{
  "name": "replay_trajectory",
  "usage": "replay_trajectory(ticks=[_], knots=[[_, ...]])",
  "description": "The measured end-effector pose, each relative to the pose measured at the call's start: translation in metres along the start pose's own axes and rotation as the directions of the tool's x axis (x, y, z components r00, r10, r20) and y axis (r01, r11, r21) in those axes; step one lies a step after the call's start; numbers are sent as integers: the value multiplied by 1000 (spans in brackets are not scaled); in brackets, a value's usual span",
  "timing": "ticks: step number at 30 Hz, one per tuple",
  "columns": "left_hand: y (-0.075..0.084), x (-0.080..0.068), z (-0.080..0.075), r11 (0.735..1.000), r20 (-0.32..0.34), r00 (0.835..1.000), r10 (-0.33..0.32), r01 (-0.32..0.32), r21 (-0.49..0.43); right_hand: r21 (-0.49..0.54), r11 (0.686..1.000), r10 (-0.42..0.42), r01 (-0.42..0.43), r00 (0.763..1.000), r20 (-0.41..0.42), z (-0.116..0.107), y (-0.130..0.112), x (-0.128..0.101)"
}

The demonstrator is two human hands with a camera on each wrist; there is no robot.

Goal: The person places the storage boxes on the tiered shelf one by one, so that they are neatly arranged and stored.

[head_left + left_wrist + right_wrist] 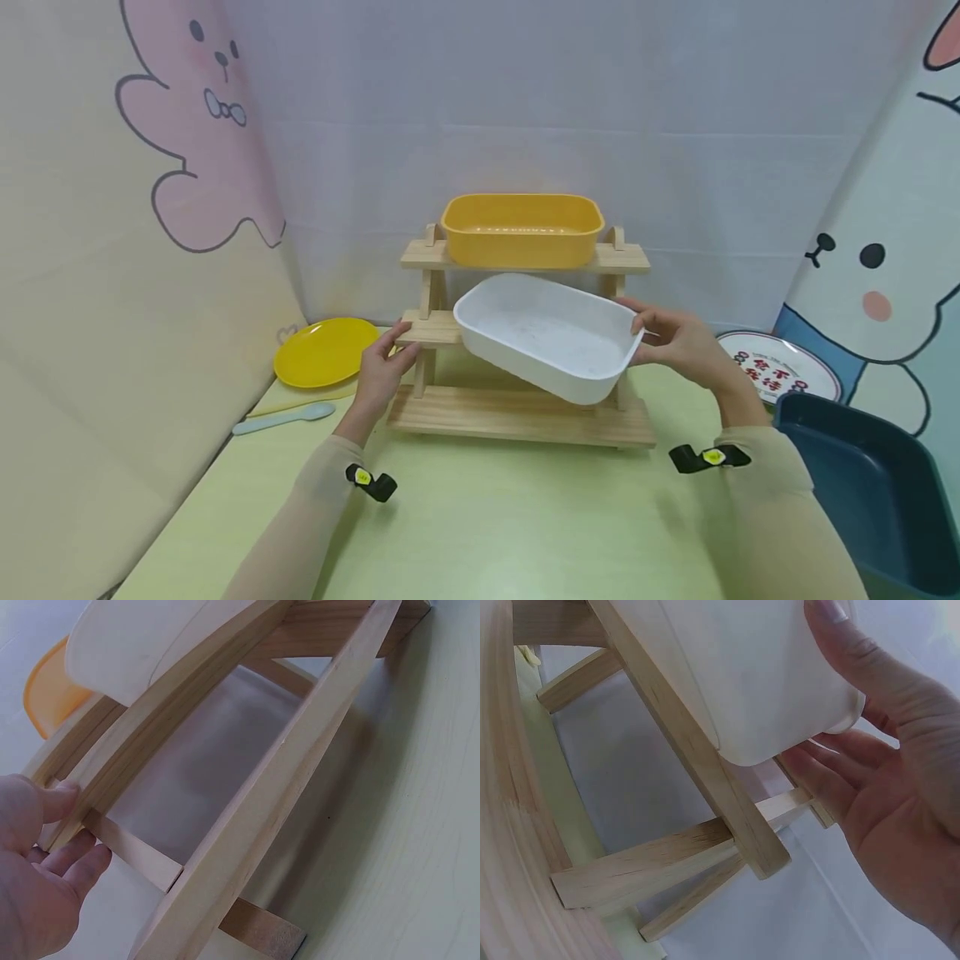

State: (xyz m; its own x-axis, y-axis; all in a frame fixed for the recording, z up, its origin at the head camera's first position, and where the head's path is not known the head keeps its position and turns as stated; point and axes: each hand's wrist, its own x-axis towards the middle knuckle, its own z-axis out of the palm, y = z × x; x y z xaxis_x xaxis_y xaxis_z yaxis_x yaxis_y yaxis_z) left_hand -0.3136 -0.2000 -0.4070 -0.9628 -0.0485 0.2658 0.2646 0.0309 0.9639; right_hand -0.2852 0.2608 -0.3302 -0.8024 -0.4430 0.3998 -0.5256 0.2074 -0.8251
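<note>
A three-tier wooden rack (517,417) stands on the table. My left hand (382,371) grips the left end of its middle shelf (431,331), thumb on one face and fingers on the other in the left wrist view. In my right hand (678,346) is the right end of a white rectangular basin (551,325), pinched at the rim. The basin sits askew at the middle tier, its right end nearer to me and lower than its left. In the right wrist view the basin's underside (727,697) lies against the shelf edge. A yellow basin (522,233) occupies the top shelf.
Left of the rack lie a yellow plate (326,352) and a pale blue spoon (285,418). A white plate with red lettering (780,367) leans at the right, behind a dark blue tub (862,483). Cloth curtains (555,92) enclose the table.
</note>
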Motion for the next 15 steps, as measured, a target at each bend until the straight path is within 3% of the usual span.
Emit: replay_trajectory(ticks=[11,15], knots=[[-1,0,0,1000,9,1000,0,0,-5,80,993,-80,82,997,-23,5,12,6],[-1,0,-1,1000,5,1000,8,-8,3,42,993,-111,111,994,-9,9,12,2]])
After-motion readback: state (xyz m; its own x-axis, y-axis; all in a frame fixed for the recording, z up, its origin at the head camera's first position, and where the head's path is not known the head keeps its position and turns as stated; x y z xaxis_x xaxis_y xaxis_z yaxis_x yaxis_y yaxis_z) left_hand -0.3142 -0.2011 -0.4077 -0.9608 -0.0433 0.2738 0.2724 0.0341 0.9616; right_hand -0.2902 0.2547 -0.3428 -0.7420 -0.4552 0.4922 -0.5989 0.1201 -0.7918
